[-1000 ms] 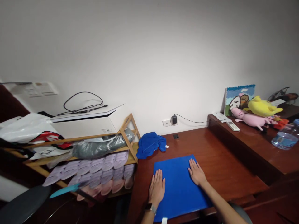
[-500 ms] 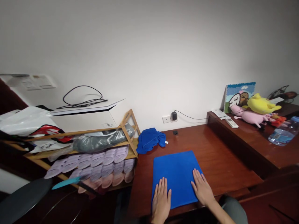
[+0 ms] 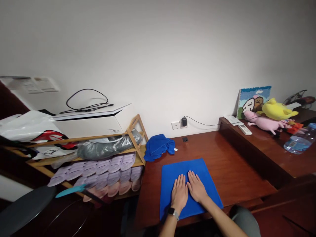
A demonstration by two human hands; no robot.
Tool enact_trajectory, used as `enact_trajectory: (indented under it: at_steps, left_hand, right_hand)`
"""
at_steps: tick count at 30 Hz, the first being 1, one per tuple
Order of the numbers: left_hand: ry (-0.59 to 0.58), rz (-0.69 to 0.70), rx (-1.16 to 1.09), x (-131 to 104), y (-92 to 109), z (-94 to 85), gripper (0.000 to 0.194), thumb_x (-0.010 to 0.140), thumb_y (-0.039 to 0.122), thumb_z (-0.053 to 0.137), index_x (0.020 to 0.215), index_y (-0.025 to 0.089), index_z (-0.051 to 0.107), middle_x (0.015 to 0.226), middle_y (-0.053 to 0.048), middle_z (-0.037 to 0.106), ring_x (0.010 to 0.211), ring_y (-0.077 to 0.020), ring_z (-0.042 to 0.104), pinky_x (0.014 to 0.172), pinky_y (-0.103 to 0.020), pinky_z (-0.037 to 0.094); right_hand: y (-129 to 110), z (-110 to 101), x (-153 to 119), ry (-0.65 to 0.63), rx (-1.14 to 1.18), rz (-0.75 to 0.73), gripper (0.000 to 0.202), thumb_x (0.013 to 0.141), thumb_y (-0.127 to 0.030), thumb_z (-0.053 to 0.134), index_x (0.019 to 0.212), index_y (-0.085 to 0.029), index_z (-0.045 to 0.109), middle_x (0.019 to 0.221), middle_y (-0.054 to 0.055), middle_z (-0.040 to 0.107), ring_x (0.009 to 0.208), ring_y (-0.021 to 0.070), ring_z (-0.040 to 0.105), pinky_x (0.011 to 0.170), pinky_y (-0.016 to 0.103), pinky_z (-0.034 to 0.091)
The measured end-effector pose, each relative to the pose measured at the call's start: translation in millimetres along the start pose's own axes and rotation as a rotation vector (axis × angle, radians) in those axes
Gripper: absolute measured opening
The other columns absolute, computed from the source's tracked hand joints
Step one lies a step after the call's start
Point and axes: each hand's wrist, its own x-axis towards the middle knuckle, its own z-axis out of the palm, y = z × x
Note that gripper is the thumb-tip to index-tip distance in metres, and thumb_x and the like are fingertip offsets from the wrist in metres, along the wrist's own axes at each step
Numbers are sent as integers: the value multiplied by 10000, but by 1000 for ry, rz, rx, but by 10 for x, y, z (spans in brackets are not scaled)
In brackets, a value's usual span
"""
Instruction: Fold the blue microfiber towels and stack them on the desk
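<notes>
A blue cloth [image 3: 170, 171] lies flat as a rough square on the brown wooden desk [image 3: 234, 171]. My left hand [image 3: 179, 193] rests flat on the middle of it, palm down, with a watch on the wrist. Close beside it, my right hand [image 3: 197, 188] also lies palm down on the cloth, its fingers stretched out. Neither hand grasps anything. Behind the flat cloth, near the wall, sits a second, crumpled blue cloth [image 3: 158, 147] with a small white tag.
A wooden shelf [image 3: 136, 129] at left holds slippers [image 3: 115, 164], bags and a white box [image 3: 93, 126]. On the raised right desk are plush toys [image 3: 265, 123], a remote [image 3: 245, 129] and a water bottle [image 3: 300, 140]. A black plug [image 3: 184, 121] is in the wall.
Both hands have moved inward and up the cloth from its sides and are now close together near its middle. The cloth's lower right corner now shows.
</notes>
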Motion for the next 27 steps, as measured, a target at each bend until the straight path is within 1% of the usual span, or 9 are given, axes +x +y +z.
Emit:
enact_trajectory:
  at_steps: [2, 5, 8, 10, 12, 15, 18, 22, 27]
  left_hand:
    - [2, -101, 14, -86, -184, 87, 557, 1086, 302, 291, 1624, 185, 373, 1675, -93, 406, 1560, -254, 367, 1281, -491, 336]
    - [65, -244, 46, -378, -597, 213, 576, 1090, 332, 271, 1639, 171, 334, 1685, -100, 387, 1563, -265, 358, 1279, -502, 339]
    - [118, -284, 72, -507, -863, 223, 594, 1092, 350, 255, 1643, 138, 315, 1676, -124, 397, 1558, -271, 370, 1282, -514, 335]
    - [141, -255, 70, -348, -841, 150, 594, 1096, 351, 247, 1642, 130, 322, 1671, -136, 405, 1559, -271, 367, 1284, -511, 330]
    - [128, -169, 39, -13, -675, 50, 586, 1103, 353, 236, 1642, 142, 327, 1679, -127, 396, 1567, -254, 349, 1287, -488, 326]
    - [16, -11, -28, 562, -375, -52, 577, 1107, 363, 239, 1636, 164, 350, 1692, -100, 382, 1576, -229, 328, 1295, -460, 310]
    - [-70, -20, -33, 867, -350, -29, 566, 1097, 383, 282, 1621, 204, 397, 1690, -101, 387, 1571, -246, 342, 1286, -479, 319]
    - [-33, -216, 58, 793, -856, 91, 591, 1087, 399, 287, 1616, 164, 406, 1683, -150, 387, 1568, -287, 346, 1278, -513, 314]
    - [-21, -260, 107, 566, -1564, 126, 613, 1082, 397, 233, 1606, 140, 421, 1671, -123, 414, 1560, -267, 369, 1277, -488, 315]
  right_hand:
    - [178, 36, 21, -12, -17, 44, 641, 1087, -452, 230, 1633, -135, 347, 1686, 106, 335, 1583, 247, 297, 1301, 463, 269]
    - [624, 45, -85, 10, -51, 181, 681, 1079, -495, 223, 1640, -123, 329, 1693, 121, 321, 1586, 266, 289, 1310, 490, 234]
    - [911, -42, -112, 10, -62, 276, 716, 1071, -515, 208, 1639, -94, 323, 1697, 133, 312, 1591, 284, 275, 1315, 501, 209]
    - [873, -138, 18, 11, -52, 264, 724, 1072, -521, 182, 1645, -95, 305, 1709, 120, 289, 1602, 274, 245, 1320, 490, 188]
    - [680, -223, 255, -2, -34, 211, 716, 1077, -512, 147, 1654, -110, 281, 1723, 96, 257, 1613, 252, 206, 1326, 469, 159]
    - [366, -265, 636, -86, -4, 137, 690, 1078, -462, 145, 1653, -107, 280, 1728, 92, 250, 1617, 231, 189, 1324, 441, 149]
    - [363, -216, 825, -150, -9, 150, 684, 1070, -446, 176, 1654, -106, 276, 1728, 102, 247, 1618, 229, 189, 1319, 445, 146]
    - [785, -174, 797, -137, -51, 247, 704, 1065, -495, 170, 1671, -141, 223, 1743, 78, 200, 1624, 214, 154, 1320, 436, 105]
    - [1082, -220, 755, -143, -77, 304, 705, 1061, -499, 148, 1680, -164, 185, 1753, 46, 173, 1629, 202, 123, 1318, 415, 83]
